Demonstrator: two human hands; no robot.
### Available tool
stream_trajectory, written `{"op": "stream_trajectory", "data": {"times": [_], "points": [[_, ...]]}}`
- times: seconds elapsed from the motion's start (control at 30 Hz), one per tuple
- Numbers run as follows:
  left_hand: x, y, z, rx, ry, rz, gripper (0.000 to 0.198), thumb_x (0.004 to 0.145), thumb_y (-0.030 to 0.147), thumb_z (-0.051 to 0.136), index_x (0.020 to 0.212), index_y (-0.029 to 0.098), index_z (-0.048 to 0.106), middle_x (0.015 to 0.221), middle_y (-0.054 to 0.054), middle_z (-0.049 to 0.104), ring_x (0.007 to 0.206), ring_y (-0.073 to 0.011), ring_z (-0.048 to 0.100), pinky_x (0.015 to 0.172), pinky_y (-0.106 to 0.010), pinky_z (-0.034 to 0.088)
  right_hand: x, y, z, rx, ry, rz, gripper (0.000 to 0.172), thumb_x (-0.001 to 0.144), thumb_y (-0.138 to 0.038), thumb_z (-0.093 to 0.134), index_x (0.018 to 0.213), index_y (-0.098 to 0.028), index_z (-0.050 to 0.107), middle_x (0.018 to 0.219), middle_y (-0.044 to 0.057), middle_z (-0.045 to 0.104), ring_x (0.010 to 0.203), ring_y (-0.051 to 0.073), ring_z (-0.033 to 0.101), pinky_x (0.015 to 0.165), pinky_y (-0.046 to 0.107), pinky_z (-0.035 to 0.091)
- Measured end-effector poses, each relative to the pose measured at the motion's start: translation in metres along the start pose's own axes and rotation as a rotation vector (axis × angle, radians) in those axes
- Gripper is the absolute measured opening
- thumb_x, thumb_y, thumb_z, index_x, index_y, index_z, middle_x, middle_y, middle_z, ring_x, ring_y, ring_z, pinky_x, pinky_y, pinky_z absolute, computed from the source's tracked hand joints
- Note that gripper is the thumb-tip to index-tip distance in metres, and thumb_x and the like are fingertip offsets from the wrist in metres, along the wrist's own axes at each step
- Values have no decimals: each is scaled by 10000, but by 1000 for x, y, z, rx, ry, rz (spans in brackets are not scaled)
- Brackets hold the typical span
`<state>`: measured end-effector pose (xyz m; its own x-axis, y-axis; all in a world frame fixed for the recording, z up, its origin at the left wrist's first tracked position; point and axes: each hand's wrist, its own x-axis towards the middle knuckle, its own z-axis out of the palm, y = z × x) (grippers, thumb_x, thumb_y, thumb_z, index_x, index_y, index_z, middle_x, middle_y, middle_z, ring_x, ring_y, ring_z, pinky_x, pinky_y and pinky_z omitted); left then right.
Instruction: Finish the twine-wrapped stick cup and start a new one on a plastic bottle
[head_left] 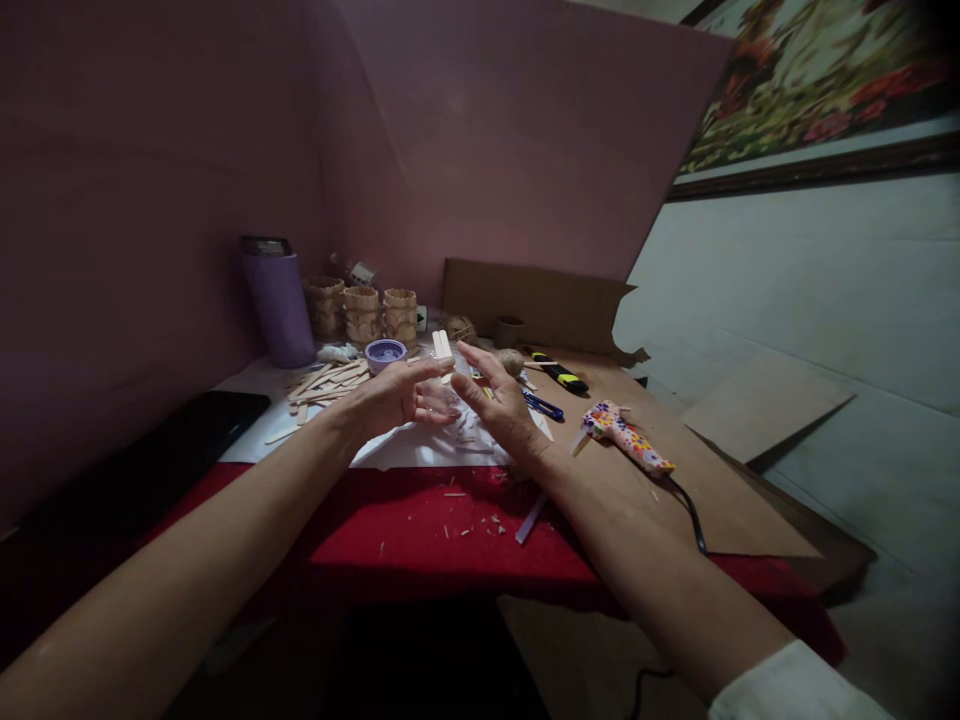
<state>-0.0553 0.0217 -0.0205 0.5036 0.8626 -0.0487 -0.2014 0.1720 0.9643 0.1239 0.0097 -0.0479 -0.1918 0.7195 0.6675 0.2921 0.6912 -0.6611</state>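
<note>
Both hands hover over the white paper, close to each other. My left hand (416,393) is palm inward with its fingers apart, and nothing clear shows between them. My right hand (495,400) is also spread, thumb and fingers apart, facing the left one. Two pale wooden sticks (441,345) stand side by side just beyond the fingertips; whether a hand touches them is unclear. Below the hands, paper scraps and wood bits (469,435) lie on the white paper (382,455).
Behind on the left are a purple tumbler (279,305), carved wooden cups (362,317), a purple lid (385,354) and loose craft sticks (330,383). To the right lie a blue cutter (544,405), a yellow-black knife (561,373) and a flowered, corded glue gun (626,437) on cardboard.
</note>
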Motion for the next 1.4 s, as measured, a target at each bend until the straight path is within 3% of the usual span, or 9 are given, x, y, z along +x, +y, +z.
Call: {"op": "stream_trajectory", "data": {"times": [0.2, 0.4, 0.73, 0.97, 1.13, 1.4], "points": [[0, 1, 2, 18, 23, 27, 408, 714, 395, 833, 985, 152, 649, 766, -69, 733, 634, -203, 715, 673, -363, 614, 0, -1, -1, 1, -12, -14, 723, 849, -753, 524, 1371, -255, 575, 1450, 145, 542, 1332, 295, 512, 1029, 496, 492], [-2, 3, 4, -87, 25, -7, 378, 792, 374, 774, 1079, 160, 652, 899, -112, 748, 703, -209, 724, 734, -385, 609, -2, -6, -4, 28, -32, 18, 712, 860, -745, 513, 1389, -271, 563, 1486, 130, 506, 1365, 289, 487, 1072, 491, 470], [0, 1, 2, -157, -72, -31, 273, 845, 302, 731, 1039, 132, 639, 786, -99, 736, 646, -205, 728, 694, -350, 619, 0, -8, 4, 31, 45, 75, 716, 796, -686, 629, 1329, -209, 592, 1413, 150, 560, 1322, 309, 510, 1068, 513, 442], [1, -3, 4, -141, -39, -32, 306, 827, 315, 744, 1050, 136, 635, 821, -108, 743, 623, -195, 719, 689, -346, 617, 0, -5, 3, 74, 26, 118, 658, 782, -622, 647, 1306, -225, 610, 1403, 134, 579, 1291, 311, 538, 1009, 490, 487], [1, -5, 4, -104, 13, -60, 348, 798, 337, 766, 1053, 152, 619, 719, -75, 716, 586, -189, 703, 706, -359, 613, 0, -5, 3, 69, 19, 122, 616, 782, -544, 645, 1301, -213, 629, 1437, 136, 568, 1329, 315, 520, 1043, 502, 472], [1, -4, 3, -115, 52, -66, 360, 801, 363, 761, 1039, 120, 644, 759, -105, 732, 577, -186, 697, 696, -359, 617, -1, -5, 0, 99, -28, 124, 606, 793, -493, 604, 1323, -202, 632, 1484, 123, 542, 1383, 311, 485, 1123, 517, 412]]}}
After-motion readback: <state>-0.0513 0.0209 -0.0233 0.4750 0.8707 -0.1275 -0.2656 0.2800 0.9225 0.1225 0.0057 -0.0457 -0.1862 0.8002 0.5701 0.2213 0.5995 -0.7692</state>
